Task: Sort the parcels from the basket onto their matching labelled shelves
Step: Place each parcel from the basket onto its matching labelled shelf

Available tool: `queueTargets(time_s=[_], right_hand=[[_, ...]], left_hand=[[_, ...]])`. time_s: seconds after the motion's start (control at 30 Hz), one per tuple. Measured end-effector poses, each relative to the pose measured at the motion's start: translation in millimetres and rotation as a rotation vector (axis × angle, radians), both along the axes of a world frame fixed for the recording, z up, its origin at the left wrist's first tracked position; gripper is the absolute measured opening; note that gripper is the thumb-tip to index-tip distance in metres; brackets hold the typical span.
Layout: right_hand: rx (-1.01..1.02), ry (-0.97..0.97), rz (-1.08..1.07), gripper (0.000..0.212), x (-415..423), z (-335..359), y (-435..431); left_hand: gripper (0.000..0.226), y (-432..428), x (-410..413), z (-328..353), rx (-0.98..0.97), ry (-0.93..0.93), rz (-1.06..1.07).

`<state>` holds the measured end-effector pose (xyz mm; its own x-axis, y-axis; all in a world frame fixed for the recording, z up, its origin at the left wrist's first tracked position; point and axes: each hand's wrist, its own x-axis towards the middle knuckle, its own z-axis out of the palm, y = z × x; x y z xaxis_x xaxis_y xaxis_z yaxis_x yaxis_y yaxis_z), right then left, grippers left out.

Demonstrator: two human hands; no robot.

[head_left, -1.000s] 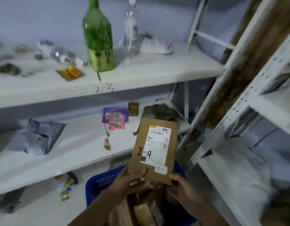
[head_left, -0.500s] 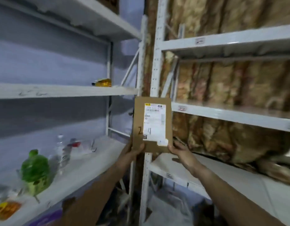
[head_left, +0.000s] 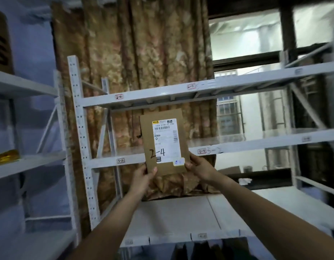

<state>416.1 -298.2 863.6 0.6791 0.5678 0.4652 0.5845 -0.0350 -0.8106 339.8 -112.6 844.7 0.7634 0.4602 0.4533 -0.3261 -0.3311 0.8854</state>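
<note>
left rack (head_left: 40, 162) | middle shelf: yellow packet (head_left: 5, 156) | shelf above: cardboard box (head_left: 1, 44)

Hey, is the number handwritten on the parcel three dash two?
No, the parcel, held up by the left hand and the right hand, has 2-4 handwritten on it.

A flat brown cardboard parcel (head_left: 163, 141) is held upright in the air, its face toward the camera. A white shipping label with barcodes covers its right half, and "2-4" is handwritten in black near the bottom. The left hand (head_left: 143, 177) pinches its lower left corner, the right hand (head_left: 200, 167) its lower right corner. Behind it runs a white shelf (head_left: 106, 162) tagged "3-2".
</note>
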Motion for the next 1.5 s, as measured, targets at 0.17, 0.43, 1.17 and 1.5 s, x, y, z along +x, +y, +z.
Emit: queueTargets(time_s=[0.17,0.43,1.17,1.5], right_hand=[[-0.074,-0.065,-0.225,0.042,35.5,5.8,-82.6],[-0.058,-0.061,-0.518,0.033,108.7,-0.4,-241.9],[0.016,-0.023,-0.806,0.028,368.4,-22.3,-533.4],[0.078,-0.071,-0.799,0.026,494.8,5.6,-549.0]], left_hand=[[0.034,-76.3,59.3,3.9,0.027,-0.026,-0.148],[0.031,-239.1,162.2,-2.3,0.006,-0.053,-0.332],[0.040,-536.0,432.3,-11.4,0.178,-0.110,-0.459],[0.043,-551.6,555.7,19.6,0.172,-0.147,-0.416]])
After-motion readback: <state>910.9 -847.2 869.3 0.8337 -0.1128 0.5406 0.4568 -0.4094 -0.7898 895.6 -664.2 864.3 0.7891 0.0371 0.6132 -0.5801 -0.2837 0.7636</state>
